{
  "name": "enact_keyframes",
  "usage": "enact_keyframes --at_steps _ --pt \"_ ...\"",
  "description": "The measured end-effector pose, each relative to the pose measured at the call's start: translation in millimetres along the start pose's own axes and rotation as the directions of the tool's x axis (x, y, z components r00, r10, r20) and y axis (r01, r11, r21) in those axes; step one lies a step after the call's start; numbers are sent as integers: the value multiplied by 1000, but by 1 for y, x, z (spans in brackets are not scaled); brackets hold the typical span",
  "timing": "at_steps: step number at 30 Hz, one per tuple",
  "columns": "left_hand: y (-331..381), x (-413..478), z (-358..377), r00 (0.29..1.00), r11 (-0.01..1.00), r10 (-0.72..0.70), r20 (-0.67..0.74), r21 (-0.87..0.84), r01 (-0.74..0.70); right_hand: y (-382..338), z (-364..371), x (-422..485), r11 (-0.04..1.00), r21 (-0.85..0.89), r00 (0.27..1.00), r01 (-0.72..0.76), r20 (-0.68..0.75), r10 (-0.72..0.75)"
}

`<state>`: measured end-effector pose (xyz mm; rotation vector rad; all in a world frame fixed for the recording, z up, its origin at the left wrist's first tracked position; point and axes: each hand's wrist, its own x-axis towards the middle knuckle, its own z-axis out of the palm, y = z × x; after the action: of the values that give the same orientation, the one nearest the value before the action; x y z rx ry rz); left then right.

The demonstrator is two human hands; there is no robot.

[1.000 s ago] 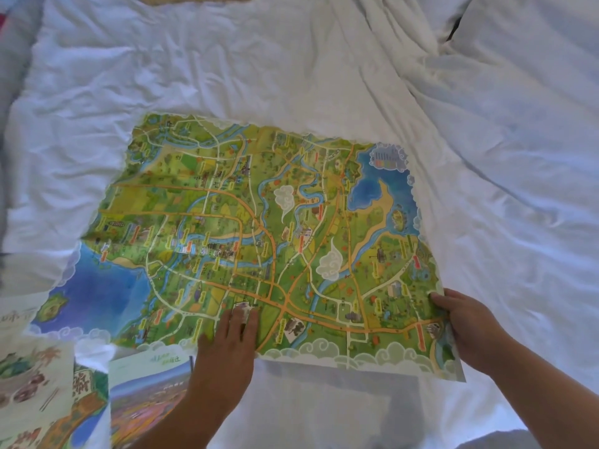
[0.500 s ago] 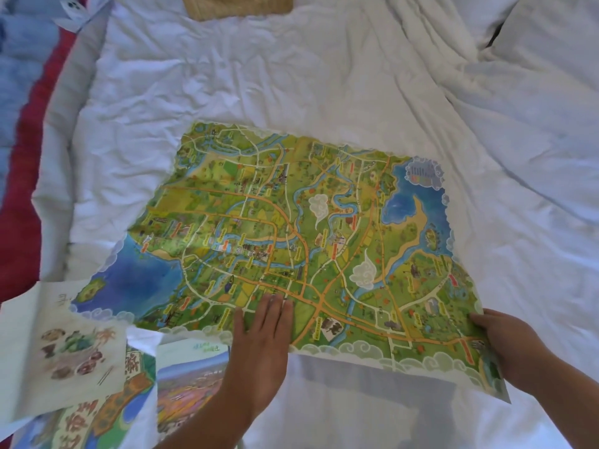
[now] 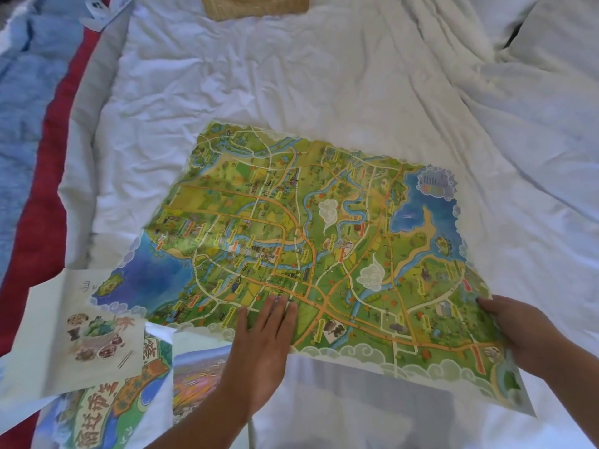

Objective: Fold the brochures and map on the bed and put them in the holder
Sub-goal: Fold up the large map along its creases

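Observation:
A large colourful map (image 3: 308, 241) lies unfolded on the white bedding. My left hand (image 3: 265, 345) rests flat on its near edge with straight fingers. My right hand (image 3: 522, 332) grips the map's near right corner, which is lifted off the bed and casts a shadow below. Several brochures lie at the lower left: one with a food picture (image 3: 81, 332), one with large yellow characters (image 3: 107, 413), and one with a landscape photo (image 3: 197, 371) partly under my left arm. A woven tan holder (image 3: 252, 4) sits at the top edge, mostly cut off.
The white duvet (image 3: 324, 76) is wrinkled, with raised folds at the right (image 3: 534, 102). A red and grey bed edge (image 3: 48, 163) runs down the left, beside a blue fuzzy blanket (image 3: 22, 92).
The view has shifted left and up, so the map sits further right and the holder and blanket show. My right hand has raised the near right corner slightly. My left hand stays flat.

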<state>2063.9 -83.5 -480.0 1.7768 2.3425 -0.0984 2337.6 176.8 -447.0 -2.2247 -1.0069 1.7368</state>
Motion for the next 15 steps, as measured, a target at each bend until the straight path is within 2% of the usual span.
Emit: enact_keyframes --at_steps 4,7,11,15 --pt "-2 2 -6 1000 999 11 -17 -33 -11 -3 -1 2 999 13 999 32 -32 -32" --pt "-9 -2 0 997 999 -7 71 -43 10 -1 -1 4 999 4 999 39 -25 -39" --pt "-33 -10 17 947 986 -161 278 18 163 -1 -4 9 997 -47 997 64 -29 -65" --pt "-68 -20 22 886 950 -293 358 3 313 3 -9 20 994 -67 995 84 -44 -87"
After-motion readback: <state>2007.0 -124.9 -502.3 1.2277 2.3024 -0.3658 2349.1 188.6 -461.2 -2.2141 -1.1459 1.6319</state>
